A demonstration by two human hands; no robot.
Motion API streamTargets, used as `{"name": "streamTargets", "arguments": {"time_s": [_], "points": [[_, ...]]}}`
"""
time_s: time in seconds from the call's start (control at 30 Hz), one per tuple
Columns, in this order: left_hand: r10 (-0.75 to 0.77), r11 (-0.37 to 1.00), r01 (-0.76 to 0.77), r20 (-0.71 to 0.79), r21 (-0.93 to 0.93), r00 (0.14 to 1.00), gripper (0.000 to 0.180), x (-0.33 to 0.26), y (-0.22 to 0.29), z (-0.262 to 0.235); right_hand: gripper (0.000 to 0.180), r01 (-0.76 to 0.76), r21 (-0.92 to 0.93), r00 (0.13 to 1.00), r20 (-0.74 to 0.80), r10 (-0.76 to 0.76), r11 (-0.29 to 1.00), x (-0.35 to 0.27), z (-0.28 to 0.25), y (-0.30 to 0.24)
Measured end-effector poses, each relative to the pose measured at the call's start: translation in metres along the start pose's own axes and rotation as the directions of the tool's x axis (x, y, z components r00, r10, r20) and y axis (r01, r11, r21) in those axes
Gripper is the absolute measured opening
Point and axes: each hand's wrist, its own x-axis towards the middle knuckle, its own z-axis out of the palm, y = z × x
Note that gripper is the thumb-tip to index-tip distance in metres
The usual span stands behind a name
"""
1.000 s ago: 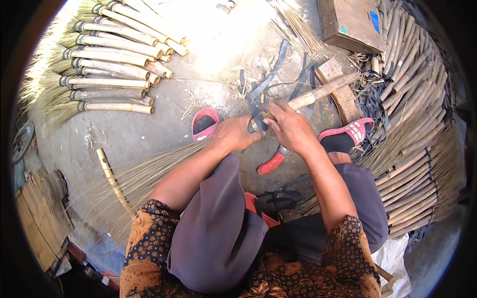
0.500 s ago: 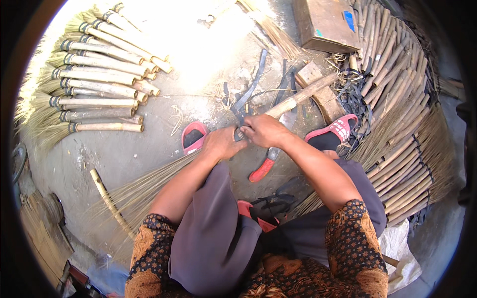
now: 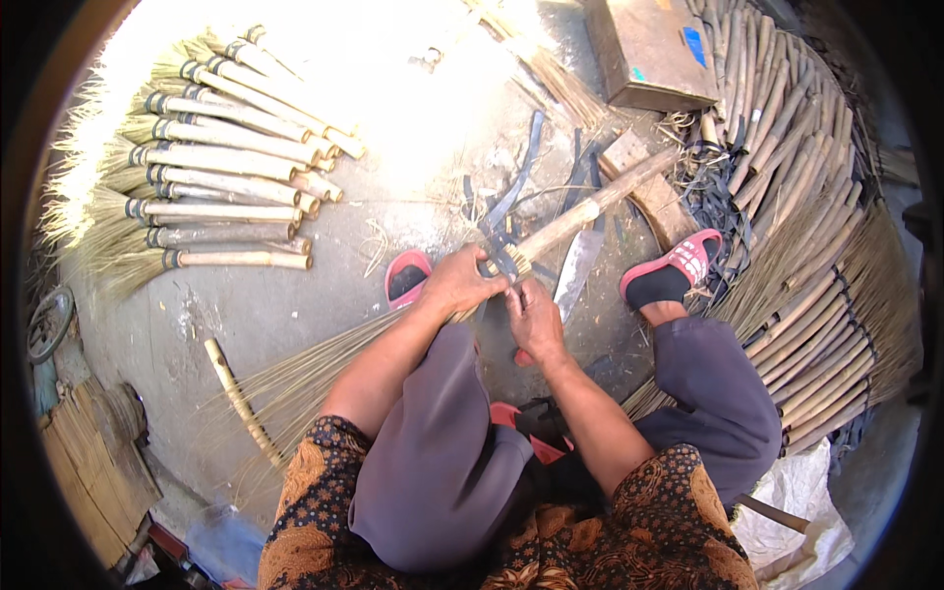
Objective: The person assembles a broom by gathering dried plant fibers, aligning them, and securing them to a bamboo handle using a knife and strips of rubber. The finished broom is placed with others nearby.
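Observation:
A broom point(image 3: 595, 206) lies slantwise before me, its wooden handle pointing far right and its long bristles point(image 3: 310, 369) trailing under my left forearm. My left hand point(image 3: 458, 282) is closed around its neck, where a black rubber strip point(image 3: 504, 262) is wound. On the near side of the neck, my right hand point(image 3: 537, 320) is closed, with thumb and fingers pinched on what looks like the strip's end, largely hidden. A knife point(image 3: 578, 267) lies on the floor just beyond the right hand, its red handle mostly covered by that hand.
Several finished brooms point(image 3: 231, 211) lie in a row at the left. A wooden block point(image 3: 657, 202) lies under the handle's far end. A box point(image 3: 654, 54) stands at the back, beside stacked handles point(image 3: 787, 128). A short stick point(image 3: 236, 393) lies left; loose black strips point(image 3: 521, 172) lie ahead.
My right hand has come off the top of the broom's neck and moved toward me, uncovering the wound strip. My left hand keeps its hold. The whole view has shifted slightly.

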Motion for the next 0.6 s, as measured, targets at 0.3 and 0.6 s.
{"name": "streamTargets", "arguments": {"time_s": [0.3, 0.6], "points": [[-0.080, 0.996, 0.076, 0.091, 0.040, 0.993, 0.068, -0.005, 0.023, -0.011, 0.018, 0.027, -0.010, 0.986, -0.164, -0.028, 1.000, -0.001, 0.010, -0.018], [-0.109, 0.993, 0.101, 0.158, 0.057, 0.981, 0.074, -0.009, 0.028, -0.014, 0.024, 0.036, -0.234, 0.990, -0.122, -0.067, 0.972, 0.014, -0.002, -0.008]]}}
